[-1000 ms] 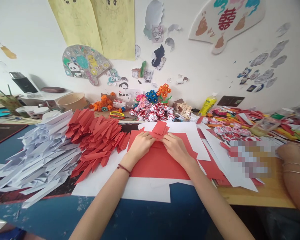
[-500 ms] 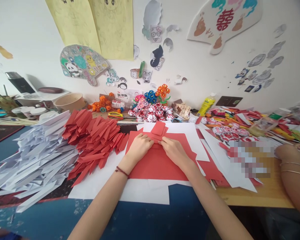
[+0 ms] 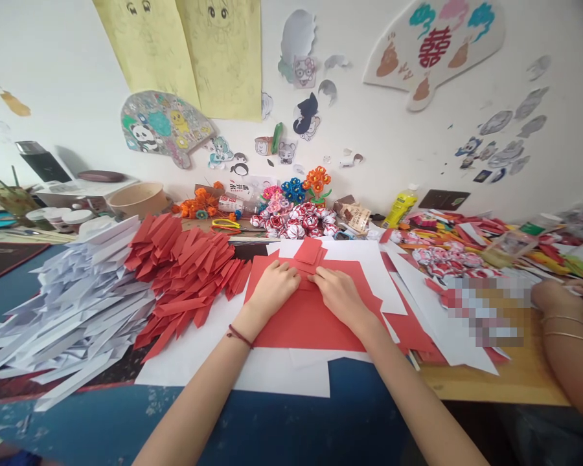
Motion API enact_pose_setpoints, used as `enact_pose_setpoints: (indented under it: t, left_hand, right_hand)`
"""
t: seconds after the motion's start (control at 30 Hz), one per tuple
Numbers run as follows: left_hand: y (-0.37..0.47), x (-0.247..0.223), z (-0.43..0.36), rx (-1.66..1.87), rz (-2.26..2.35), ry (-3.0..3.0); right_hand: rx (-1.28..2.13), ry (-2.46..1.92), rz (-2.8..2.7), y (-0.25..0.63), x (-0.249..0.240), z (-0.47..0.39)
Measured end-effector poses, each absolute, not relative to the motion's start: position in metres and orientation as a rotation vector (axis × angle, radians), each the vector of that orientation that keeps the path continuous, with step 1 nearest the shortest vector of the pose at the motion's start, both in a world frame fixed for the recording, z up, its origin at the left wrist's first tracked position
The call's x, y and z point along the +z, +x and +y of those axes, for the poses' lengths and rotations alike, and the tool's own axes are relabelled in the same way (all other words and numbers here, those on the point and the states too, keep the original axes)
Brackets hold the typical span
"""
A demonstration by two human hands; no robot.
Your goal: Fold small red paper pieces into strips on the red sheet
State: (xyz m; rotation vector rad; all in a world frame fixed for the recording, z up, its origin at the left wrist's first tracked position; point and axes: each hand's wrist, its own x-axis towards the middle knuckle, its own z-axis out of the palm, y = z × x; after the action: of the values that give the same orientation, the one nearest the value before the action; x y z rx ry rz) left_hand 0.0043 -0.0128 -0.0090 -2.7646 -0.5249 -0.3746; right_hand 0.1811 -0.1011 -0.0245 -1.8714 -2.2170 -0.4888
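A large red sheet [image 3: 301, 327] lies over white paper in front of me, with small red paper pieces [image 3: 309, 251] stacked near its back edge. My left hand [image 3: 278, 285] is closed, its fingertips on a narrow strip of red paper [image 3: 304, 282] above the sheet. From the right, my right hand [image 3: 336, 291] pinches the same strip with closed fingers. Folded red strips [image 3: 189, 265] are heaped to the left, beside a larger heap of folded white strips [image 3: 87, 304].
Paper flowers [image 3: 301, 220] and a yellow bottle [image 3: 401, 206] stand along the wall. At the right are another person's arm [image 3: 566, 336] and a pile of coloured paper [image 3: 486, 236]. A round wooden container [image 3: 138, 199] sits at the back left.
The view has shifted slightly. Both hands remain at the red strip, with hardly any visible movement of the fingers.
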Motion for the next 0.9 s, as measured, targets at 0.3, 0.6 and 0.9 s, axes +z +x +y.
enact_pose_setpoints:
  t: [0.3,0.6,0.9]
  left_hand:
    - [0.005,-0.011,-0.019,-0.381,-0.417,-2.701]
    - [-0.003,-0.013,-0.014,-0.477,-0.634,-2.837]
    - [-0.006,-0.005,-0.02,-0.43,-0.693,-2.874]
  right_hand:
    - [-0.54,-1.849,-2.249,0.175,-0.02,-0.109]
    - [-0.384,-1.932,-2.075,0.179,-0.02,-0.115]
    - [-0.305,-1.975,-2.097,0.182,-0.014,-0.115]
